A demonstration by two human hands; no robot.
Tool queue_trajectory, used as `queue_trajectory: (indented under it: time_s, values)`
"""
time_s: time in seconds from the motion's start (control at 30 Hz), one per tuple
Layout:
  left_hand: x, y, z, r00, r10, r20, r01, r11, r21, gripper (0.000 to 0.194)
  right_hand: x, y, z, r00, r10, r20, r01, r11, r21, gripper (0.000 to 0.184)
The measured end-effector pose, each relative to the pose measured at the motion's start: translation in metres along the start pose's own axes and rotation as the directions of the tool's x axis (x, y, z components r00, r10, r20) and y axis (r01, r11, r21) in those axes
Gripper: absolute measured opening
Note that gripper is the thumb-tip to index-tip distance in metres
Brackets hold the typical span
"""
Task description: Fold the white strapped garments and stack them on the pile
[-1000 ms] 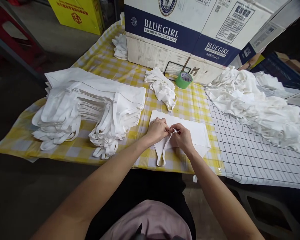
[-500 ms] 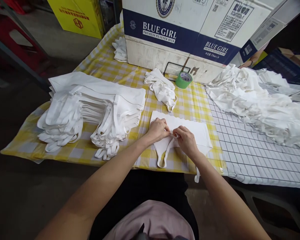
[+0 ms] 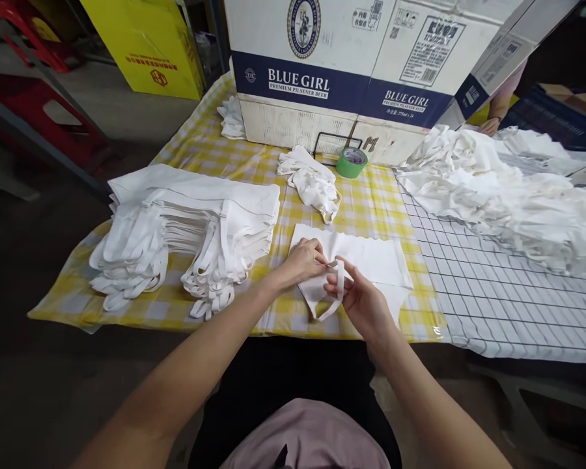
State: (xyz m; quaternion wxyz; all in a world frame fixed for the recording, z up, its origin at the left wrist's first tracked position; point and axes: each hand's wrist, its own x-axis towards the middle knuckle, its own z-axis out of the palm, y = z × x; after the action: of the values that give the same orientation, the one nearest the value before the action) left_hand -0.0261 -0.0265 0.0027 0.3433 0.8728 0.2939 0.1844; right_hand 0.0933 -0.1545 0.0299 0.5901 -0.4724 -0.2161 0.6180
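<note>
A white camisole-like garment [image 3: 366, 254] lies flat on the checked tablecloth in front of me, its wavy edge facing away and its straps toward me. My left hand [image 3: 305, 262] is closed near the garment's middle, its fingertips pinching the base of a strap. Close beside it, my right hand [image 3: 364, 296] is turned partly palm up and holds the looped white strap [image 3: 339, 283] at its fingertips, the lower fingers curled apart. To the left sits a thick stack of similar white garments [image 3: 234, 185], with straps hanging in bunches toward me.
A crumpled white garment [image 3: 312, 182] and green tape roll [image 3: 351, 163] lie before a large Blue Girl beer carton [image 3: 297, 117]. White garments [image 3: 508, 195] are heaped on the wire-grid surface [image 3: 434, 273] at right. Another person's hand [image 3: 491, 126] shows behind them.
My right hand has turned from palm down to partly palm up, lifting the strap into a raised loop. My left hand stays pinched in place. The view has tilted slightly.
</note>
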Motion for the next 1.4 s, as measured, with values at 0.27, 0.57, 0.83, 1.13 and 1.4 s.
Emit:
queue_trajectory:
  time_s: [0.27,0.57,0.83,1.13,1.4]
  values:
    - [-0.003,-0.002,-0.020,0.981,0.029,0.191,-0.035,0.999,0.025,0.039,-0.074,0.038,0.003,0.999,-0.028,-0.021,0.022,0.970,-0.240,0.038]
    - [0.001,-0.006,-0.014,0.999,0.001,-0.049,0.016,0.943,0.331,0.035,-0.113,0.073,-0.017,0.939,-0.158,0.307,0.341,0.564,-0.752,0.055]
    - [0.016,-0.011,-0.021,0.897,-0.207,-0.390,0.418,0.682,0.601,0.029,0.017,-0.054,-0.127,0.772,-0.565,-0.291,-0.118,0.322,-0.939,0.032]
    - [0.039,-0.019,-0.022,0.816,-0.464,-0.344,0.576,0.615,0.538,0.033,0.088,-0.092,-0.169,0.856,-0.365,-0.366,-0.221,0.381,-0.898,0.020]
    - [0.039,-0.022,-0.027,0.827,-0.437,-0.354,0.563,0.656,0.503,0.017,0.084,-0.101,-0.182,0.878,-0.395,-0.271,-0.118,0.369,-0.922,0.017]
